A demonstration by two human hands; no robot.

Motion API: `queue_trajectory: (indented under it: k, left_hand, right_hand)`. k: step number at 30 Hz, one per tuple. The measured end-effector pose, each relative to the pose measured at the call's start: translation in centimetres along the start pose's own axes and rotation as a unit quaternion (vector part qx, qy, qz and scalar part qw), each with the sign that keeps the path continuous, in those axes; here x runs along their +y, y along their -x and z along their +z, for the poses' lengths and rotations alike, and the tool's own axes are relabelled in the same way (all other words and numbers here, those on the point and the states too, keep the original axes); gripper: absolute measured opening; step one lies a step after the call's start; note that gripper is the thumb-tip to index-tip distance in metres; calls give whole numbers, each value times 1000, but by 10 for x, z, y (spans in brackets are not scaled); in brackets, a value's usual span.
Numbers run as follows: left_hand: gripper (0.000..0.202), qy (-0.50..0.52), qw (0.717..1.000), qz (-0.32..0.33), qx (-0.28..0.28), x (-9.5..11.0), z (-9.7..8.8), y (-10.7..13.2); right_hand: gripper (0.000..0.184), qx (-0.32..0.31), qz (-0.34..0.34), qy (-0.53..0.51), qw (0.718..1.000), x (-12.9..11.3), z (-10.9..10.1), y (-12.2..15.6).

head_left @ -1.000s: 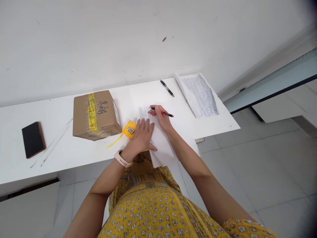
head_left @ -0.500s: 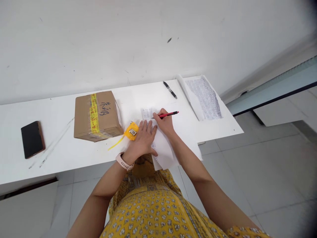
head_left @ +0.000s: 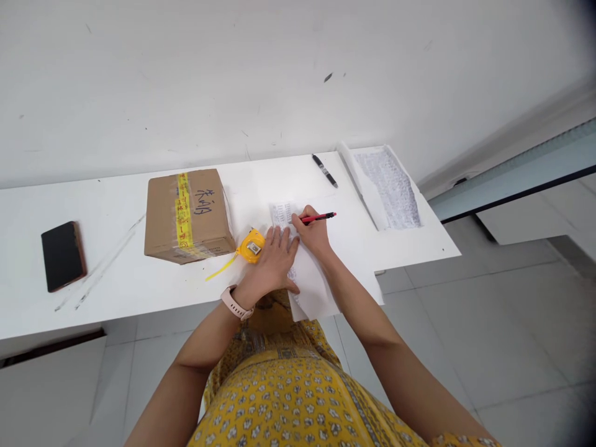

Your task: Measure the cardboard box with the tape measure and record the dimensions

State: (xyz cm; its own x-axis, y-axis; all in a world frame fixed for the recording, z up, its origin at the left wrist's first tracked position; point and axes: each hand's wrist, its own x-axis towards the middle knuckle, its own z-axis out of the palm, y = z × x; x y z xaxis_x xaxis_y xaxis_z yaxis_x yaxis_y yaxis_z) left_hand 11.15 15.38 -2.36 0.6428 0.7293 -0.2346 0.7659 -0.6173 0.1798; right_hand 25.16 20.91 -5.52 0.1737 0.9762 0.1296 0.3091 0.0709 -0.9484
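Head: red pen (head_left: 318, 217) crosswise, tip left

R hand (head_left: 313, 234) grips red pen (head_left: 318, 217), tip on paper (head_left: 310, 282); L hand (head_left: 272, 264) flat on paper, beside yellow tape measure (head_left: 252, 246).

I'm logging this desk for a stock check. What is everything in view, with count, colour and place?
table: 1, white, against the wall
cardboard box: 1, brown with yellow tape, left of centre on the table
tape measure: 1, yellow, between box and left hand, tape partly out
phone: 1, black, far left
black pen: 1, black, at the back
printed sheets: count unclear, white with grey print, right end
paper: 1, white, under both hands, overhanging the front edge
red pen: 1, red, tip on the paper
watch: 1, pale pink, left wrist
left hand: 1, flat on the paper
right hand: 1, gripping the red pen
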Motion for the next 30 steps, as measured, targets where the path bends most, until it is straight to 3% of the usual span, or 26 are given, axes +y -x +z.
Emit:
queue_trajectory:
  k: [20,30]
  left_hand:
    - [135,0,1000,11,9,-2,3,0]
    - [135,0,1000,-5,-19,3,-8,1]
  right_hand:
    - [31,16,-7,11,1000,0,-1,0]
    - [31,13,-11,-8,1000,0,-1,0]
